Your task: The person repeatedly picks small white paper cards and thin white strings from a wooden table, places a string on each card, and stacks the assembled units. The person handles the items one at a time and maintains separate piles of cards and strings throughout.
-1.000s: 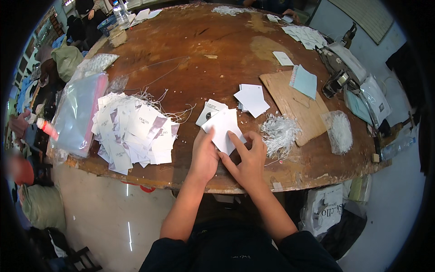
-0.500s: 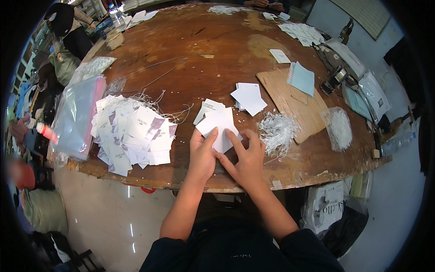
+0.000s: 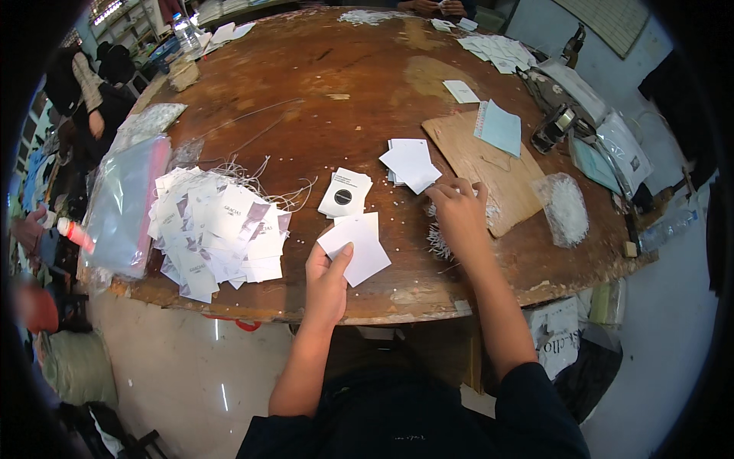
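Observation:
Low over the near part of the table, my left hand (image 3: 329,283) is closed on white card tags (image 3: 365,256), its thumb pressed on top. At least two overlap, fanned at different angles. My right hand (image 3: 461,210) hovers over a heap of white looped strings (image 3: 437,243) and covers most of it. Its fingers are bent and apart, with nothing visible in them; the thumb is hidden. Just beyond the held tags lies a small stack of printed tags (image 3: 352,183) with a black circle. A stack of blank white tags (image 3: 413,164) sits near my right fingertips.
To the left is a heap of strung printed tags (image 3: 218,229) beside clear plastic bags (image 3: 126,210). On the right are a brown board (image 3: 459,141), a pale blue notebook (image 3: 498,128), a bag of white strings (image 3: 564,210) and a tape dispenser (image 3: 554,126). Another person's hands (image 3: 440,8) show at the far edge.
My right hand has left the tags and moved right, over the string heap. The left hand keeps the tags, drawn slightly nearer; the black circle on the printed stack is now uncovered.

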Tool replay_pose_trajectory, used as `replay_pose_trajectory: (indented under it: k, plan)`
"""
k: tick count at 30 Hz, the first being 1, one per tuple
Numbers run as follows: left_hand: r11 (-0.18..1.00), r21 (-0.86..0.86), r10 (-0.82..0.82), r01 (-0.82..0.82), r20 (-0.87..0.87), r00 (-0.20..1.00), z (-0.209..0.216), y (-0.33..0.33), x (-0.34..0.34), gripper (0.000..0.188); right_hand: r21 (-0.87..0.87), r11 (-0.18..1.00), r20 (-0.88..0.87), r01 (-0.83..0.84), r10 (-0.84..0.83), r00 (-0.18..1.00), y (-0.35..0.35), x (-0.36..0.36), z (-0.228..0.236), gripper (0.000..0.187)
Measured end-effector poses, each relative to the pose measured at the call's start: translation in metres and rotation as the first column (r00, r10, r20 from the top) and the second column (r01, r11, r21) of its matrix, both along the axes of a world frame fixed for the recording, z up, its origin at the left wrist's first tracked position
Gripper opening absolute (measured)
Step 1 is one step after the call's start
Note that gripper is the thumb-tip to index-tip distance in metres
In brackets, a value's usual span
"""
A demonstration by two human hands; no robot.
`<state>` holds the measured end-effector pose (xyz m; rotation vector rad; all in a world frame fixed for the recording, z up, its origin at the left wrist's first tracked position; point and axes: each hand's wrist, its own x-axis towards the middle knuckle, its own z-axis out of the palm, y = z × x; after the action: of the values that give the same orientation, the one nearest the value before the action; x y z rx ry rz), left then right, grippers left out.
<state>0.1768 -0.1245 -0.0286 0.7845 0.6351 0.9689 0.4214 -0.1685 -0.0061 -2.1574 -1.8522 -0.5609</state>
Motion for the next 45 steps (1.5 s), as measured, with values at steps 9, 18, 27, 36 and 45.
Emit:
replay_pose_trajectory:
  k: [9, 18, 27, 36, 45]
  plan:
    - [0.997, 0.077, -0.024, 0.027, -0.045, 0.999, -0.006, -0.005, -0.002, 0.046, 0.006, 0.995, -0.033, -0.098, 0.098, 0.995, 0.002, 0.014, -0.013, 0.022]
    - [0.997, 0.042, -0.059, 0.061, -0.035, 0.998, -0.009, -0.005, -0.006, 0.045, -0.011, 0.985, -0.139, -0.171, 0.168, 0.976, -0.006, 0.003, -0.016, 0.020]
    - [0.980, 0.129, -0.131, 0.150, -0.144, 0.981, -0.009, -0.009, -0.011, 0.042, 0.032, 0.984, -0.173, -0.177, 0.180, 0.968, -0.003, -0.003, -0.013, 0.019]
    - [0.978, 0.146, -0.125, 0.149, -0.161, 0.979, -0.012, -0.008, -0.007, 0.044, 0.037, 0.979, -0.228, -0.199, 0.202, 0.952, -0.003, -0.004, -0.009, 0.024]
    - [0.991, 0.100, -0.080, 0.091, -0.107, 0.991, -0.010, -0.007, -0.005, 0.045, 0.157, 0.966, -0.247, -0.204, 0.238, 0.939, -0.003, 0.000, -0.014, 0.023]
